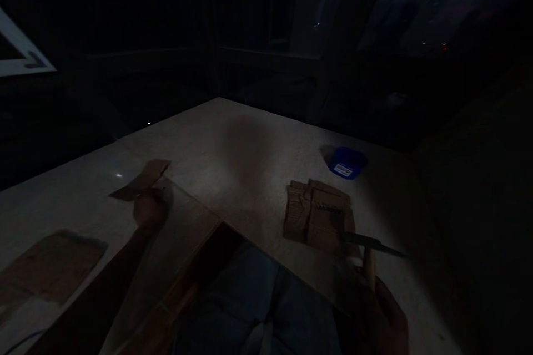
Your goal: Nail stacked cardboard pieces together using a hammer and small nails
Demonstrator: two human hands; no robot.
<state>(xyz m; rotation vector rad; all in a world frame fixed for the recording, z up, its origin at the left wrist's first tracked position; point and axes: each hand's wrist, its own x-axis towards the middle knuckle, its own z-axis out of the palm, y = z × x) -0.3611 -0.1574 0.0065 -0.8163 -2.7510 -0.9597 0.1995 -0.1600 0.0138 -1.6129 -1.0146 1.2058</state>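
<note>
The room is dark, so details are faint. My left hand (150,209) is curled at the near edge of a torn piece of cardboard (146,175) on the pale table, its fingers closed on that edge. In my right hand (385,310) is a hammer (370,272), gripped by its light wooden handle with the long dark head uppermost. Just beyond the hammer head lies a flattened stack of brown cardboard (318,216). A row of small dark things (328,208), too dim to name, shows on it.
A blue plastic tub (348,163) with a white label stands at the table's right rear. Another brown flat piece (58,266) lies at the left, beside my left forearm. The table (195,138) has a corner toward my lap and dark windows behind it.
</note>
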